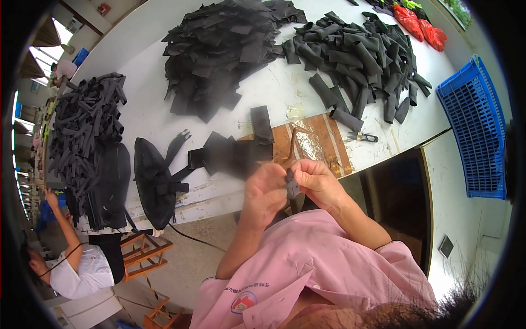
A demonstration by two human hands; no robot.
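Note:
A small dark grey fabric piece [292, 187] is held between my two hands at the table's front edge, above my lap. My right hand [319, 185] pinches it between thumb and fingers. Slightly blurred, my left hand [263, 193] is closed on the other side of the same piece, with its fingers curled. Just beyond my hands, a bent metal rod [292, 143] stands over a brown taped board [323, 140]. Flat black fabric pieces [233, 155] lie left of the board, close to my left hand.
Behind are a big heap of flat black pieces [219, 52] and a pile of black fabric tubes [364, 55]. Thread snips [364, 137] lie right of the board. A blue crate [474, 123] stands at right. Black strips [87, 129] and a co-worker [82, 268] are at left.

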